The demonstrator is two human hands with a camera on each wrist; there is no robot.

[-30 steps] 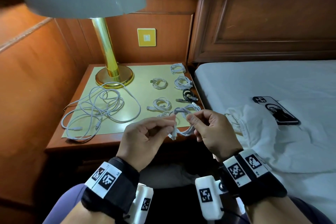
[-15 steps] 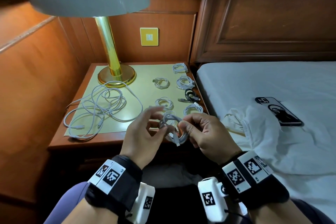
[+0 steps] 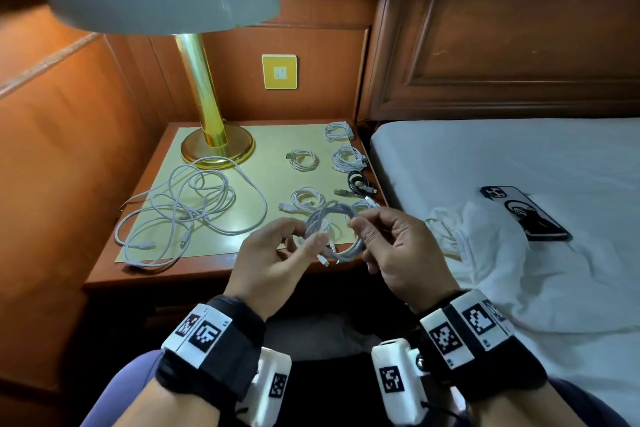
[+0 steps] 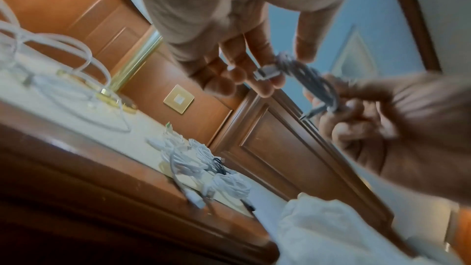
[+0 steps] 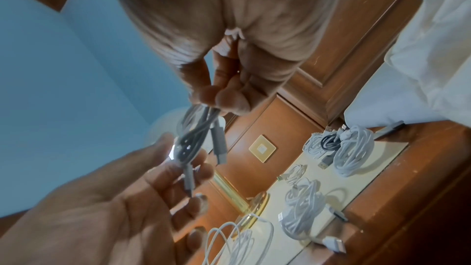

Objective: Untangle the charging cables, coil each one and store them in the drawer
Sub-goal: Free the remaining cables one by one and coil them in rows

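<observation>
Step in hand: coiling one cable, near the end of the wrap by the look of it. White coiled cable (image 3: 334, 234) is held in the air at centre frame, just in front of the near edge of the bench (image 3: 207, 276), between both hands. Right hand (image 3: 398, 253) pinches the bundle of loops at its right side with thumb and fingertips, other fingers curled. Left hand (image 3: 273, 255) is relaxed and fairly wide, fingers straight-ish, fingertips touching the left side of the loop where a plug end lies; it supports rather than grips. Cable looks thin, white, several small loops stacked, two plug ends dangling loose at the lower edge of the coil. Next move likely: tuck or wrap the loose ends so the coil holds, then set it down with the finished coils (image 3: 306, 199) at centre right of the bench. Tangled cables (image 3: 187, 208), long and white, lie loose at left of the bench by the lamp (image 3: 214, 146), not coiled yet. Drawer not visible as open; storing looks not begun. Risk: coil springs apart if the pinch slackens.
</observation>
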